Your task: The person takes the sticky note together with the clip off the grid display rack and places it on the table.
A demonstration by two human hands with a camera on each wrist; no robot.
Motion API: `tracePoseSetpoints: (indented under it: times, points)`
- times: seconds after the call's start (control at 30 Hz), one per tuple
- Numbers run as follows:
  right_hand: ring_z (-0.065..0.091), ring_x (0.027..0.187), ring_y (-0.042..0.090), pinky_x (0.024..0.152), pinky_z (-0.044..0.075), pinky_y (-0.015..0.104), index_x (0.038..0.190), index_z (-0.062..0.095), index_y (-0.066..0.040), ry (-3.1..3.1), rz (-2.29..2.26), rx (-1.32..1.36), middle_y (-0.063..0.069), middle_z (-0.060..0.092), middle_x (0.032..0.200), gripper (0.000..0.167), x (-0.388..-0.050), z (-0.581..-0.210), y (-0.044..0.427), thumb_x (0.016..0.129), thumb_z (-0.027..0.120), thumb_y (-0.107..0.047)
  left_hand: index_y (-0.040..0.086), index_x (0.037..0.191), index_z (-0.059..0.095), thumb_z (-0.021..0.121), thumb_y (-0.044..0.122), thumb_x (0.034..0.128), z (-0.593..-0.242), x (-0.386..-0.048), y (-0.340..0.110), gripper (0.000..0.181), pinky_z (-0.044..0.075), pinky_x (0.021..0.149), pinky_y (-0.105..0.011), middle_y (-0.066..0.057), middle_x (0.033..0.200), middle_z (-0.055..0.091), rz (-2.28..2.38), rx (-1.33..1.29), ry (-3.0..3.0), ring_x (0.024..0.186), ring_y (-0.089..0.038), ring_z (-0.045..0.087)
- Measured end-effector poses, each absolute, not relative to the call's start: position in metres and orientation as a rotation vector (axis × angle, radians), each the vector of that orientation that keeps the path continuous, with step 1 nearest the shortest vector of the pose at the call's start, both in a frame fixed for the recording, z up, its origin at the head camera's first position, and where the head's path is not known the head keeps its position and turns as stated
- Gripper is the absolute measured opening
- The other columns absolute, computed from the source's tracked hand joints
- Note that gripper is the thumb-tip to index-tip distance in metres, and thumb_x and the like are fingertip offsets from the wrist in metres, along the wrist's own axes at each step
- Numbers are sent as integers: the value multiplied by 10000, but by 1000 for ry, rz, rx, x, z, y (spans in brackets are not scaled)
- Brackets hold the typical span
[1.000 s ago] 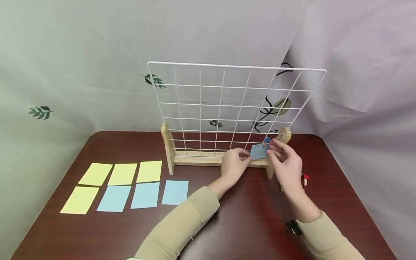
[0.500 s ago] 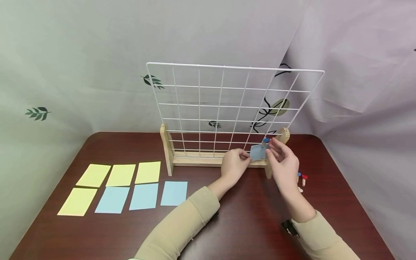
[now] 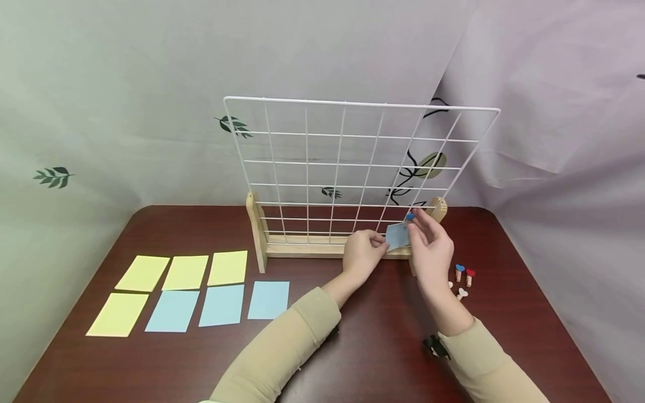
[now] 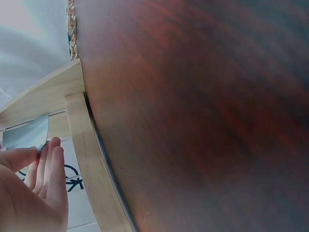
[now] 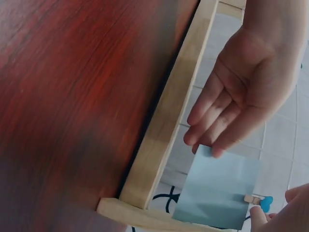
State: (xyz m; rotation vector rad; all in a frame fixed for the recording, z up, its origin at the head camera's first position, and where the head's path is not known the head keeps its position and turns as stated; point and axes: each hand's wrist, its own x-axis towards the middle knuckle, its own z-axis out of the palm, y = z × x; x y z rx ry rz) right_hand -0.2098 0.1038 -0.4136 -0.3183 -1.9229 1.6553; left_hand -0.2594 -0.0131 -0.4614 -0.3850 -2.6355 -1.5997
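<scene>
A light-blue paper note [image 3: 397,237] is held at the lower right of the white wire grid [image 3: 353,164], in front of its bars. My left hand [image 3: 364,254] pinches the note's lower left corner between thumb and fingers; the right wrist view shows this left hand [image 5: 251,82] on the corner too. On the note's opposite edge sits a small wooden clothespin [image 5: 252,199] with a blue heart. My right hand [image 3: 432,254] has thumb and fingertips around this clothespin, partly covering it in the head view. Whether the clothespin grips a grid wire is hidden.
Several heart clothespins, including a red one [image 3: 470,276] and a blue one [image 3: 459,272], lie right of the stand. At left, yellow notes [image 3: 185,272] and blue notes [image 3: 221,305] lie in two rows. The grid's wooden base [image 3: 302,249] stands behind my hands.
My right hand has shifted slightly left, closer around the clothespin, uncovering more of the clothespins on the table. My left hand stays on the note's corner. The head view has turned slightly.
</scene>
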Motion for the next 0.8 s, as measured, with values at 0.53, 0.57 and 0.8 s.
tracePoseSetpoints:
  times: [0.53,0.57,0.8]
  points:
    - [701,885,-91,769,528,7,1188,794,10,-1907,1379,-425,213,791,1163,232,-226,-422,95,968,721,-5,58,934,826,809,121,909,-463,-261,-14,70,560,655,-142,-38,839,825,-1581,-390,-2651,738,-122,774]
    - [695,872,-104,756,523,6,1173,804,-3,-1906,1355,-439,202,798,1148,222,-227,-422,94,964,729,-14,59,936,826,808,122,910,-463,-261,-14,71,560,655,-144,-38,840,825,-1584,-389,-2652,740,-123,774]
    - [612,845,-224,758,504,2,1152,808,-17,-1893,1254,-438,166,811,1112,190,-227,-428,92,972,749,-25,66,926,824,805,127,907,-461,-260,-13,67,548,643,-136,-29,828,822,-1600,-395,-2653,721,-103,764]
